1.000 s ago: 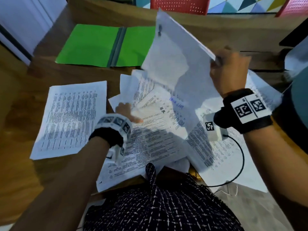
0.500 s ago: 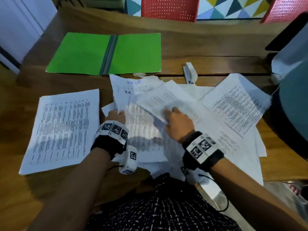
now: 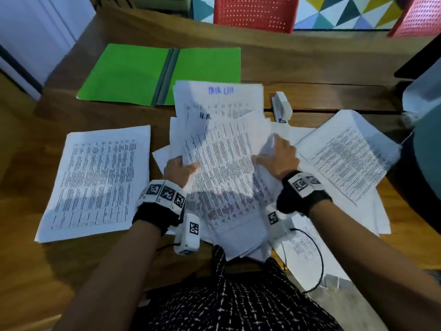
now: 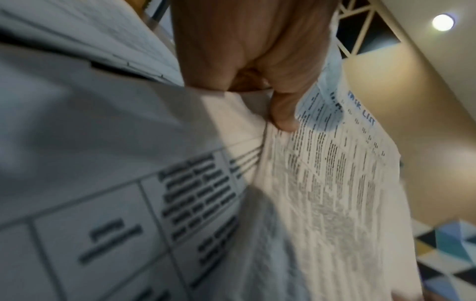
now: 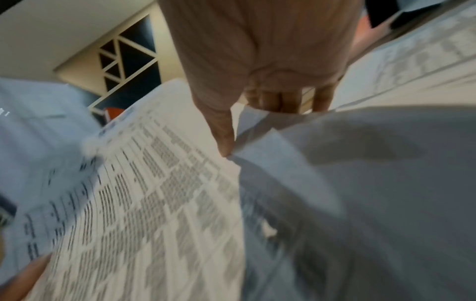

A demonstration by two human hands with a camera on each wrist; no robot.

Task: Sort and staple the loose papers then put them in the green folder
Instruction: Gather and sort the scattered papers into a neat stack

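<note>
A bundle of printed sheets (image 3: 224,163) is raised off the desk in front of me, its top page marked with blue handwriting. My left hand (image 3: 180,169) grips its left edge, thumb on top (image 4: 283,120). My right hand (image 3: 278,156) pinches the right edge of the bundle (image 5: 154,203), thumb over the paper, fingers curled beneath. The green folder (image 3: 133,75) lies open and flat at the back left. A white stapler (image 3: 281,108) sits behind the bundle to the right.
One printed stack (image 3: 97,182) lies flat on the wooden desk (image 3: 310,65) at my left. Several more sheets (image 3: 346,158) spread at the right, under my right arm. Red chairs (image 3: 255,13) stand beyond the desk. A grey object (image 3: 427,130) sits at the right edge.
The right hand laid down the sheet it held high, then joined the left on the middle pile. Both hands have lifted that bundle off the desk.
</note>
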